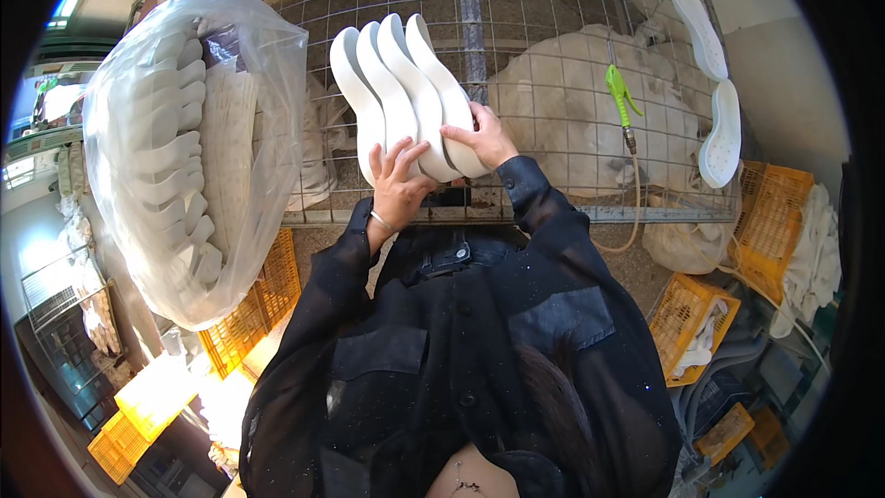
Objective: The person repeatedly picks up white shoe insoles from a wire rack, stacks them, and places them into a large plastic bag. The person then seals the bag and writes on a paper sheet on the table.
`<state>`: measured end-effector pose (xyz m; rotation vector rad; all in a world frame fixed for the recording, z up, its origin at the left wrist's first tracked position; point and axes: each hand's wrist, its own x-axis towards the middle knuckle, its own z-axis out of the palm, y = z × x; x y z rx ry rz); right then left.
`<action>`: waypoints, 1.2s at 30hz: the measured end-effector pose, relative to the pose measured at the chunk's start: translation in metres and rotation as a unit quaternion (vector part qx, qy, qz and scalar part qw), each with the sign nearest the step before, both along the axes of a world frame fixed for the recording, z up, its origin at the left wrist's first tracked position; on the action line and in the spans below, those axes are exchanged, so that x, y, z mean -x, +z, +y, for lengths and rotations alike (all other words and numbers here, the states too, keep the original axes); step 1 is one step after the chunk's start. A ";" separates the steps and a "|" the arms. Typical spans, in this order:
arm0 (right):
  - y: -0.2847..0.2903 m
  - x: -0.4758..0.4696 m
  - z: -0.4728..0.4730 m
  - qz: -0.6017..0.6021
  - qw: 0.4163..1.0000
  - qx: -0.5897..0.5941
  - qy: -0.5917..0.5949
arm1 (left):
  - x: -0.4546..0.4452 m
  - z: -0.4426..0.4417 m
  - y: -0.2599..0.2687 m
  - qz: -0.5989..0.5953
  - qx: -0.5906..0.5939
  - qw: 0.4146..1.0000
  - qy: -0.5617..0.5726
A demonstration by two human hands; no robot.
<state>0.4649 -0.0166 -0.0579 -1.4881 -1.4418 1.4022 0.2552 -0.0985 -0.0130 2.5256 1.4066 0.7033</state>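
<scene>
Several white shoe soles (403, 93) stand on edge side by side on a wire mesh table (546, 7), their wavy side edges facing up. My left hand (399, 183) lies over the near left ends, fingers spread across the edges and its thumb hidden from view. At the right end of the row, my right hand (484, 138) grips the outermost sole, thumb on its upper edge. Left of the row, a clear plastic bag (276, 145) holds a stack of similar soles (166, 159).
A green air blow gun (619, 93) with a beige hose (635, 200) hangs over the mesh on the right. More loose soles (719, 131) line the table's right edge. Yellow plastic crates (698, 325) stand at floor level on both sides. Pale filled sacks (588, 104) lie beneath the mesh.
</scene>
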 end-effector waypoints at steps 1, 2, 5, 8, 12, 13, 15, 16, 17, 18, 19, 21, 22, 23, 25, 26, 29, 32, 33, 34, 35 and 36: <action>0.000 0.000 0.000 0.000 1.000 0.005 0.002 | 0.002 0.003 0.003 -0.014 0.017 1.000 -0.009; -0.001 0.000 0.001 0.007 1.000 0.005 0.001 | 0.003 0.005 0.006 -0.052 0.019 0.998 -0.010; -0.001 0.001 0.001 0.022 1.000 0.001 0.005 | 0.007 0.013 0.017 0.021 0.016 0.999 -0.032; 0.001 0.001 0.002 0.032 0.999 -0.007 0.011 | 0.004 0.014 0.023 0.097 -0.003 0.994 -0.057; 0.004 0.001 0.002 0.019 1.000 0.011 0.007 | -0.010 0.008 0.023 0.168 -0.039 0.983 -0.059; 0.005 0.001 0.001 0.005 1.000 -0.004 0.006 | -0.014 0.007 0.022 0.184 -0.047 0.980 -0.053; 0.005 0.000 0.001 -0.009 1.000 -0.021 0.006 | -0.021 0.006 0.021 0.229 -0.015 0.971 -0.058; 0.005 0.000 0.001 -0.009 1.000 -0.023 0.006 | -0.023 0.005 0.021 0.247 -0.005 0.967 -0.060; 0.005 0.000 0.001 -0.004 1.000 -0.026 0.007 | -0.025 0.007 0.020 0.265 0.005 0.962 -0.062; 0.004 0.000 0.001 0.014 1.000 -0.017 0.001 | -0.025 0.008 0.020 0.277 0.001 0.958 -0.075; 0.004 0.000 0.001 0.016 1.000 -0.008 0.002 | -0.025 0.010 0.020 0.282 0.023 0.955 -0.093; 0.005 0.000 0.002 0.026 1.000 0.014 0.002 | -0.021 0.015 0.020 0.279 0.052 0.950 -0.134; 0.005 0.001 0.002 0.026 1.000 0.012 0.004 | -0.017 0.019 0.020 0.262 0.072 0.951 -0.147; 0.006 0.001 0.002 0.028 1.000 0.012 0.003 | -0.013 0.023 0.019 0.251 0.072 0.950 -0.171; 0.008 0.002 0.001 0.022 1.000 0.009 0.001 | -0.004 0.031 0.018 0.227 0.083 0.944 -0.226; 0.008 0.003 0.001 0.013 1.000 0.008 0.000 | -0.001 0.034 0.017 0.211 0.082 0.941 -0.250; 0.009 0.005 -0.001 0.003 1.000 0.000 -0.008 | 0.007 0.043 0.014 0.114 0.105 0.947 -0.282; 0.007 0.007 -0.003 -0.013 1.000 -0.014 -0.016 | 0.010 0.050 0.012 0.096 0.120 0.941 -0.301; 0.006 0.007 -0.003 -0.022 1.000 -0.016 -0.015 | 0.010 0.051 0.012 0.098 0.122 0.939 -0.305; 0.005 0.007 -0.004 -0.022 0.999 -0.021 -0.015 | 0.010 0.053 0.011 0.096 0.125 0.936 -0.316; 0.005 0.007 -0.004 -0.022 0.999 -0.022 -0.012 | 0.010 0.054 0.011 0.094 0.121 0.935 -0.319; 0.005 0.007 -0.005 -0.019 0.999 -0.024 -0.016 | 0.010 0.055 0.010 0.095 0.127 0.932 -0.325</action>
